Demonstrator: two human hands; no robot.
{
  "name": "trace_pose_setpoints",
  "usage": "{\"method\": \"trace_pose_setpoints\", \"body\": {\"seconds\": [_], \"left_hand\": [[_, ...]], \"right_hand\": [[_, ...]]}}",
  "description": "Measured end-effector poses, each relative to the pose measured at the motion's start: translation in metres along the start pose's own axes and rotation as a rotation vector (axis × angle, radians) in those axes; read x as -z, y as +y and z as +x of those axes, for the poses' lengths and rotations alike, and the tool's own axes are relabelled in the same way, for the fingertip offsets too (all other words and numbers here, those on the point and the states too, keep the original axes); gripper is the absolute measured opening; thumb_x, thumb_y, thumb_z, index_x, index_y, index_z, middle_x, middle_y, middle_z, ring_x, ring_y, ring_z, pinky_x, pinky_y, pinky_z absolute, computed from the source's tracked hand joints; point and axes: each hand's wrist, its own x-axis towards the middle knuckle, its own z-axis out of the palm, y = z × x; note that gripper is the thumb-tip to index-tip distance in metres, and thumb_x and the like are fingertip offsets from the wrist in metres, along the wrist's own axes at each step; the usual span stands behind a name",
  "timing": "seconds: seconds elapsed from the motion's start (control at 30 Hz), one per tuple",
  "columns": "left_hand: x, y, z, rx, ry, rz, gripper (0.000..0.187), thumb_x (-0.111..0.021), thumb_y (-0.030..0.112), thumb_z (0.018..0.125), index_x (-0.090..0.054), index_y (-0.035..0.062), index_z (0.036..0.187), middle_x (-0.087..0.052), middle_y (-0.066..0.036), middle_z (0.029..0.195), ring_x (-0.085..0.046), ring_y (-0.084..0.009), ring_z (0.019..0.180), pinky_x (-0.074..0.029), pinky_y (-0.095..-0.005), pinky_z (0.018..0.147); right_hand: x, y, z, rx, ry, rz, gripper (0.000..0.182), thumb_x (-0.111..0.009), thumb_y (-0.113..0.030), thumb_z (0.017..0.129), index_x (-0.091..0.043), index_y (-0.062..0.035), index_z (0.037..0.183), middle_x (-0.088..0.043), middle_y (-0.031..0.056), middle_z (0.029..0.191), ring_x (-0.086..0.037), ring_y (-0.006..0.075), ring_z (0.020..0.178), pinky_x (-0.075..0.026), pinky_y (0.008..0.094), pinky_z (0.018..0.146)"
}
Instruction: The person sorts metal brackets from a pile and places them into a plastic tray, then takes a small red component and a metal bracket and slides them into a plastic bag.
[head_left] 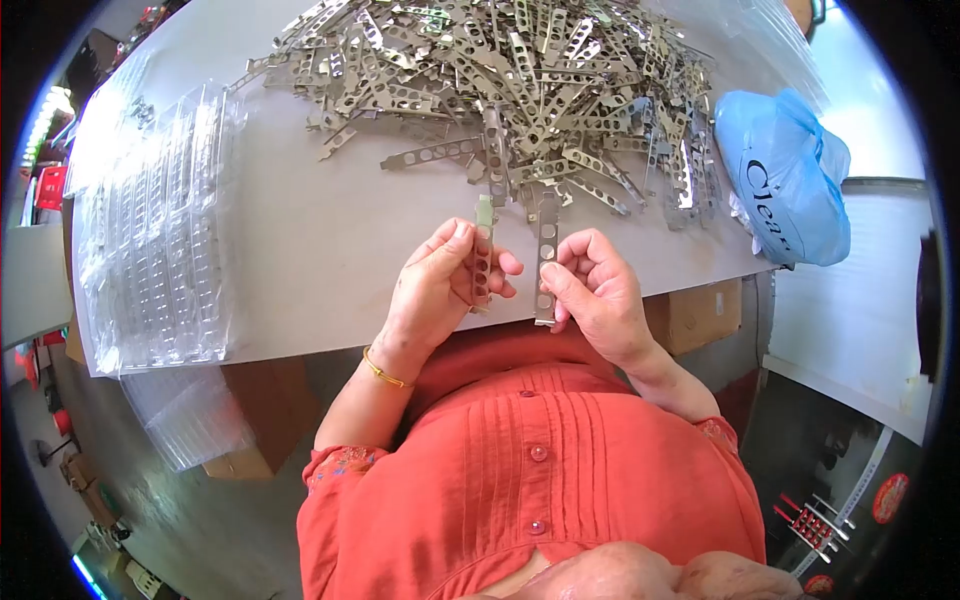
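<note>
Near the table's front edge, my left hand (pixel 436 277) grips a narrow metal strip (pixel 483 255) with a row of round holes, held upright between thumb and fingers. Just to its right, my right hand (pixel 603 297) pinches a second perforated metal strip (pixel 547 240), also upright and roughly parallel, with a gap between the two. Beyond both hands lies a large heap of similar metal strips (pixel 520 80). One loose strip (pixel 432 153) sticks out of the heap's near left side.
Clear plastic trays (pixel 160 230) are stacked at the left of the grey table (pixel 300 270). A blue plastic bag (pixel 785 180) sits at the right edge. Cardboard boxes (pixel 705 317) stand below the table.
</note>
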Motion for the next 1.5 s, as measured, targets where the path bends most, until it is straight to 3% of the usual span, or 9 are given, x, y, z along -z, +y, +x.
{"method": "trace_pose_setpoints", "body": {"seconds": [0.23, 0.43, 0.5, 0.7, 0.8, 1.0, 1.13, 1.27, 1.5], "left_hand": [[-0.003, 0.004, -0.001, 0.017, 0.010, -0.004, 0.021, -0.044, 0.022, 0.107, -0.056, 0.0043, 0.104, -0.067, -0.017, 0.097, -0.065, -0.0212, 0.080, -0.057, -0.0401, 0.080], [-0.008, 0.000, -0.004, -0.053, 0.098, -0.010, 0.025, -0.051, 0.018, 0.104, -0.059, 0.0011, 0.120, -0.066, -0.008, 0.094, -0.066, -0.0175, 0.081, -0.056, -0.0327, 0.076], [-0.008, 0.006, -0.008, 0.006, 0.110, 0.084, 0.033, -0.051, 0.022, 0.104, -0.060, -0.0004, 0.126, -0.065, -0.005, 0.092, -0.064, -0.0154, 0.081, -0.053, -0.0297, 0.071], [-0.009, 0.001, -0.010, 0.060, 0.154, 0.038, 0.048, -0.050, 0.041, 0.103, -0.064, -0.0010, 0.122, -0.063, -0.002, 0.092, -0.058, -0.0129, 0.078, -0.047, -0.0278, 0.072], [-0.007, -0.006, -0.004, 0.007, 0.068, -0.043, 0.037, -0.052, 0.034, 0.103, -0.065, 0.0006, 0.115, -0.062, -0.002, 0.089, -0.058, -0.0137, 0.079, -0.048, -0.0289, 0.074], [-0.019, -0.008, -0.011, -0.080, 0.125, 0.172, 0.020, -0.060, 0.025, 0.101, -0.065, 0.0065, 0.107, -0.064, 0.000, 0.085, -0.062, -0.0120, 0.077, -0.046, -0.0252, 0.068], [-0.033, -0.003, -0.017, -0.112, 0.209, 0.441, 0.022, -0.062, 0.028, 0.101, -0.063, 0.0072, 0.107, -0.067, -0.001, 0.089, -0.061, -0.0083, 0.077, -0.045, -0.0230, 0.064], [-0.038, -0.013, -0.014, -0.180, 0.147, 0.508, 0.025, -0.061, 0.030, 0.102, -0.061, 0.0057, 0.108, -0.068, -0.001, 0.093, -0.058, -0.0060, 0.078, -0.047, -0.0234, 0.065], [-0.048, -0.025, -0.011, -0.199, 0.069, 0.327, 0.022, -0.059, 0.027, 0.103, -0.062, 0.0058, 0.109, -0.067, -0.001, 0.097, -0.058, -0.0049, 0.078, -0.048, -0.0222, 0.066]], "right_hand": [[-0.004, 0.001, 0.003, 0.002, -0.050, -0.007, 0.014, -0.063, -0.010, 0.098, -0.051, -0.0047, 0.104, -0.062, 0.0053, 0.085, -0.054, 0.0050, 0.061, -0.051, 0.0223, 0.051], [-0.011, -0.002, 0.004, 0.032, -0.053, 0.043, 0.014, -0.062, -0.007, 0.098, -0.050, -0.0034, 0.104, -0.061, 0.0048, 0.085, -0.056, 0.0054, 0.060, -0.051, 0.0217, 0.051], [-0.013, -0.003, 0.005, 0.014, -0.064, 0.019, 0.013, -0.061, -0.006, 0.098, -0.050, -0.0039, 0.104, -0.061, 0.0043, 0.084, -0.055, 0.0058, 0.060, -0.050, 0.0218, 0.051], [-0.016, 0.001, 0.001, 0.027, -0.056, 0.044, 0.011, -0.059, -0.005, 0.098, -0.050, -0.0058, 0.104, -0.060, 0.0039, 0.084, -0.054, 0.0063, 0.059, -0.049, 0.0222, 0.051], [-0.015, 0.000, -0.001, 0.011, -0.038, 0.018, 0.010, -0.058, -0.005, 0.099, -0.050, -0.0055, 0.103, -0.060, 0.0040, 0.085, -0.053, 0.0063, 0.059, -0.050, 0.0223, 0.051], [-0.010, -0.001, -0.006, 0.061, -0.061, 0.009, 0.010, -0.059, -0.008, 0.099, -0.051, -0.0054, 0.103, -0.060, 0.0049, 0.084, -0.053, 0.0059, 0.059, -0.050, 0.0216, 0.051], [-0.009, -0.001, -0.009, 0.093, -0.051, 0.001, 0.010, -0.059, -0.010, 0.100, -0.050, -0.0051, 0.102, -0.060, 0.0046, 0.083, -0.054, 0.0062, 0.059, -0.048, 0.0205, 0.052], [-0.015, -0.003, -0.011, 0.105, -0.064, 0.004, 0.009, -0.057, -0.010, 0.101, -0.050, -0.0050, 0.101, -0.061, 0.0036, 0.078, -0.056, 0.0068, 0.059, -0.048, 0.0205, 0.053], [-0.007, 0.007, -0.009, 0.129, -0.019, -0.052, 0.008, -0.055, -0.010, 0.103, -0.051, -0.0047, 0.098, -0.062, 0.0030, 0.078, -0.058, 0.0071, 0.060, -0.049, 0.0216, 0.052]]}}
